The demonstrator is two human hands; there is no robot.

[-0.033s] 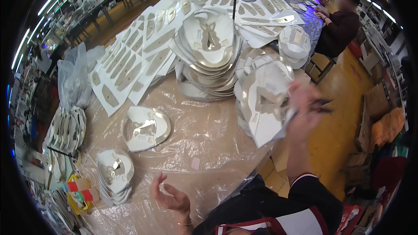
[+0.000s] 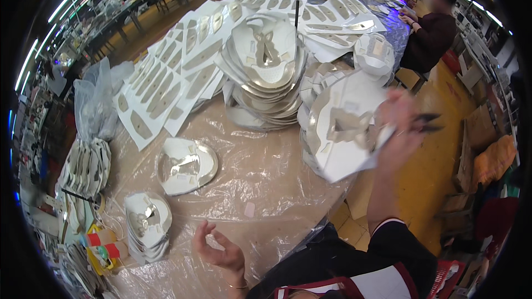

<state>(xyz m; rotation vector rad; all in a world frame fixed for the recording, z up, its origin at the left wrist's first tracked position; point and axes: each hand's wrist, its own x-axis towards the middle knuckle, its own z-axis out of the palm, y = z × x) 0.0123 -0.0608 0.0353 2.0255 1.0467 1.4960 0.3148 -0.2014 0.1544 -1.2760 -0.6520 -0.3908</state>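
My right hand (image 2: 400, 128) is raised over the table's right edge. It grips a white sheet (image 2: 339, 133) carrying silvery curved cut-outs, and a dark pointed tool (image 2: 426, 122), perhaps scissors, sticks out from its fingers. My left hand (image 2: 219, 252) hovers low near the table's front edge, palm up with fingers loosely curled and nothing in it. It is closest to a small stack of white and silver shaped pieces (image 2: 147, 225). Clear plastic film (image 2: 266, 188) covers the table.
A tall pile of silvery curved pieces (image 2: 267, 61) fills the table's middle, and a smaller pile (image 2: 186, 164) lies nearer. White die-cut sheets (image 2: 166, 86) spread at the back left beside a clear plastic bag (image 2: 97, 99). Another person (image 2: 429, 30) sits at the far right.
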